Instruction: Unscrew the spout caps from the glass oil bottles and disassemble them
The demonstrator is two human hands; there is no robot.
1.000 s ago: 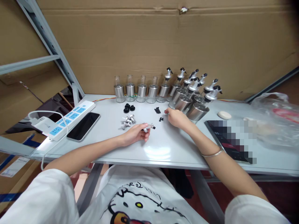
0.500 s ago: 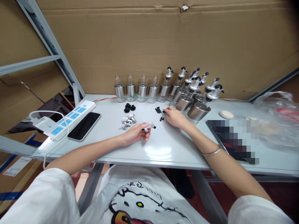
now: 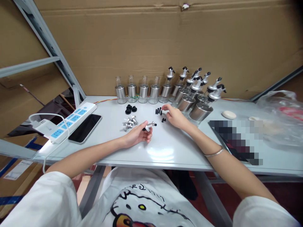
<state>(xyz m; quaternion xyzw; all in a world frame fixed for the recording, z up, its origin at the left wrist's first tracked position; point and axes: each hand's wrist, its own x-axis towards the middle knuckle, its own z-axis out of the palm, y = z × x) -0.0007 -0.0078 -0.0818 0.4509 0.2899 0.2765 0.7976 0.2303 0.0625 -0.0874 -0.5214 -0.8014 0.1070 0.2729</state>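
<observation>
Held in my left hand (image 3: 138,136) is a silver pourer spout (image 3: 149,126) with a black tip pointing right; the fingers are closed around its base. My right hand (image 3: 174,116) hovers at a group of small black caps (image 3: 158,111), its index finger stretched out and curved over their right side. No object shows in the right fingers. Just below lie smaller black plugs (image 3: 163,120). Left of the left hand is a little heap of silver spout parts (image 3: 129,122), and behind it sit black ringed stoppers (image 3: 129,109).
Four-sided clutter aside, glass bottles with steel sleeves (image 3: 143,91) line the cardboard wall. Several bottles fitted with pourers (image 3: 200,110) crowd behind my right hand. A power strip (image 3: 74,118) and phone (image 3: 85,128) lie left; a white oval object (image 3: 228,114) and plastic bag (image 3: 281,123) lie right.
My right hand has shifted slightly left and its index finger has lifted and straightened. The black caps beside it are spread differently. My left hand keeps the spout, now turned slightly.
</observation>
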